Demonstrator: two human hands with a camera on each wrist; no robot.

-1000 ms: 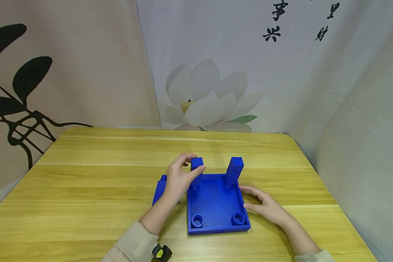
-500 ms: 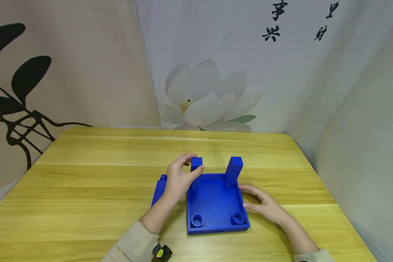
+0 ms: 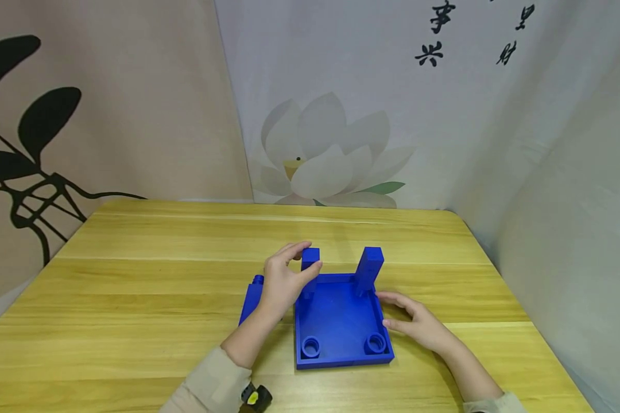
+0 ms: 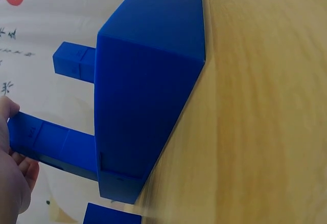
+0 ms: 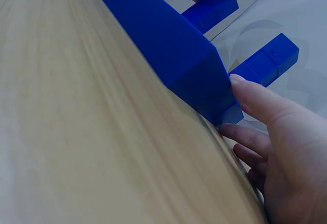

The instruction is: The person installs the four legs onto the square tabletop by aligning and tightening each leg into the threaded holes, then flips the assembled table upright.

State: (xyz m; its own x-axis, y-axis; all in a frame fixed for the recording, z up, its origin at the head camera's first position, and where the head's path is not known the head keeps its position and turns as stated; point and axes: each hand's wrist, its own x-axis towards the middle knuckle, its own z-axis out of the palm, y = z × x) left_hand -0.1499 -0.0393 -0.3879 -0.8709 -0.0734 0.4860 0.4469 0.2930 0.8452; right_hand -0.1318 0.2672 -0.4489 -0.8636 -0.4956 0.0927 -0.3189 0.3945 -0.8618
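On the wooden table lies a square blue tray-like panel (image 3: 345, 363) with a raised rim. Two square blue legs stand upright in its far corners. My left hand (image 3: 281, 281) grips the left leg (image 3: 310, 257) near its top, thumb on the near side and fingers behind. Beyond reach of either hand's fingers is the right leg (image 3: 369, 269). Round sockets (image 3: 310, 347) show in the two near corners. My right hand (image 3: 418, 324) rests with extended fingers and thumb against the panel's right side (image 5: 199, 81). The left wrist view also shows the gripped leg (image 4: 53, 141).
Left of the panel, another blue piece (image 3: 251, 302) with a round end lies on the wooden table (image 3: 150, 321), partly hidden by my left arm. A printed curtain (image 3: 341, 69) hangs behind the table's far edge. A dark wrist device (image 3: 256, 398) sits near my left sleeve.
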